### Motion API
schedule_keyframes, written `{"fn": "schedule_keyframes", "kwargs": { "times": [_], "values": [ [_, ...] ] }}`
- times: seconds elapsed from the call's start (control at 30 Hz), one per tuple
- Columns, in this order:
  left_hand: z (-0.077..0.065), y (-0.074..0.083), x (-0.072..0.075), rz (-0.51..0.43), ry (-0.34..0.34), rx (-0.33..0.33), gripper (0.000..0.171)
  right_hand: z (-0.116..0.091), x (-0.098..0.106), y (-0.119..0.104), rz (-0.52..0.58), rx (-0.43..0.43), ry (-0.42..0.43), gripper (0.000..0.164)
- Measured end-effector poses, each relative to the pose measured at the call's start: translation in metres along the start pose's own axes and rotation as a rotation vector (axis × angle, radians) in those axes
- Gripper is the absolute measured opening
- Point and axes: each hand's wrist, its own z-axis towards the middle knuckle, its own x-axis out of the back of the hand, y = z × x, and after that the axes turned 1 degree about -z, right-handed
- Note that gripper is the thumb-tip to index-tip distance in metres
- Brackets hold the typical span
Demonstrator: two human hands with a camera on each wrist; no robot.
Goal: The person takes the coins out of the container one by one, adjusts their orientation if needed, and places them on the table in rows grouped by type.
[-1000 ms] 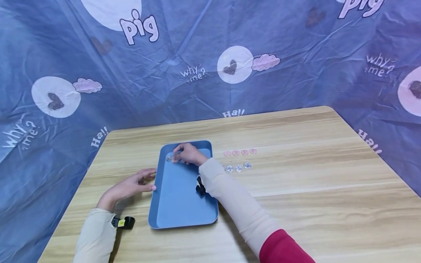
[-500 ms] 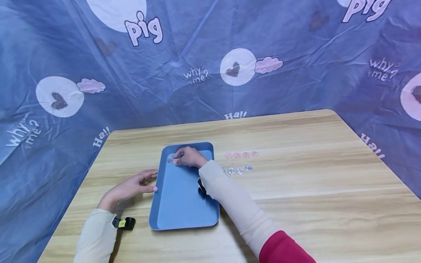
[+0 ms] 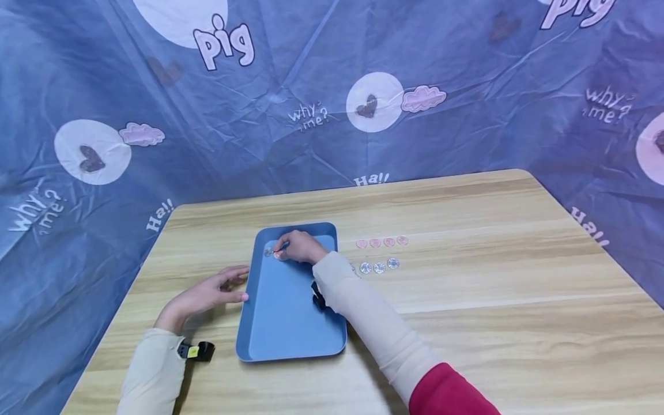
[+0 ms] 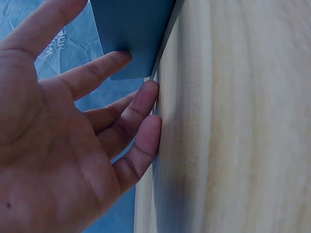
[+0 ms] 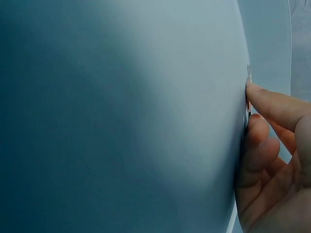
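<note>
A shallow blue tray (image 3: 290, 317) lies on the wooden table. Inside it, near the far left corner, a clear silvery disc (image 3: 267, 252) and a pink coin-like disc (image 3: 277, 255) sit side by side. My right hand (image 3: 301, 246) reaches over the tray and pinches the pink disc between thumb and finger, low against the tray floor. In the right wrist view the disc shows edge-on at the thumb tip (image 5: 255, 92). My left hand (image 3: 207, 295) rests beside the tray's left wall with loosely spread fingers; one fingertip overlaps the wall in the left wrist view.
Right of the tray, several pink discs (image 3: 375, 243) form a row, with a row of clear silvery discs (image 3: 379, 267) nearer me, partly hidden by my right sleeve (image 3: 363, 305). A blue printed cloth (image 3: 290, 144) hangs behind the table.
My right fingers have shifted slightly and stay at the pink disc beside the clear one. The left hand keeps its place by the tray. The head view has moved a little.
</note>
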Motion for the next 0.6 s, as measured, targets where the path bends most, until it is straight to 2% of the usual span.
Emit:
{"fn": "schedule_keyframes", "kwargs": {
  "times": [0.3,0.6],
  "values": [
    [-0.0017,0.0000,-0.0005,-0.017,-0.001,0.016,0.073,-0.0064,0.0026,-0.0026,-0.046,0.033,-0.010,0.013],
    [-0.0014,0.0012,-0.0009,-0.027,-0.004,0.022,0.073,-0.0018,0.0000,0.0010,-0.077,0.035,-0.016,0.015]
  ]
}}
